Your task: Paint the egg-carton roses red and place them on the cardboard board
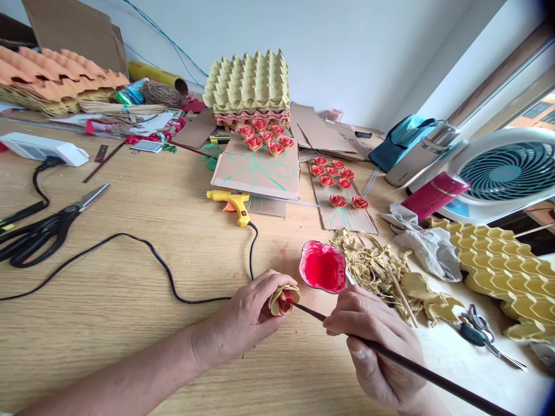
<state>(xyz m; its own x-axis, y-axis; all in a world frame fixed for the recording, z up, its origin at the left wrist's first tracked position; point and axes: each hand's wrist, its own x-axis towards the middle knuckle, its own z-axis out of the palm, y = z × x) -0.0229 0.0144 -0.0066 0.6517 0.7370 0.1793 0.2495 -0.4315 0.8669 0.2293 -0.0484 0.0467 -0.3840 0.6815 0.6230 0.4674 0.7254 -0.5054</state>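
Between the fingers and thumb of my left hand (247, 315) is an egg-carton flower (277, 300), its outer petals pale yellow and its centre partly red. My right hand (377, 341) grips a long dark paintbrush (407, 363) whose tip touches the flower's red centre. Just beyond my hands stands a small wavy-edged bowl (306, 260) of bright red paint (323, 270). Red-painted flowers sit on a cardboard piece (255, 173) with green drawn lines, and several more lie on a second cardboard piece (359, 218) to the right.
A yellow glue gun (234, 203) trails a black cord across the table. Black scissors (47, 231) and a white power strip (43, 151) lie left. Carton scraps (377, 271), keys (477, 335), a pink bottle (436, 195) and a fan (507, 170) are right; egg trays (247, 81) are stacked behind.
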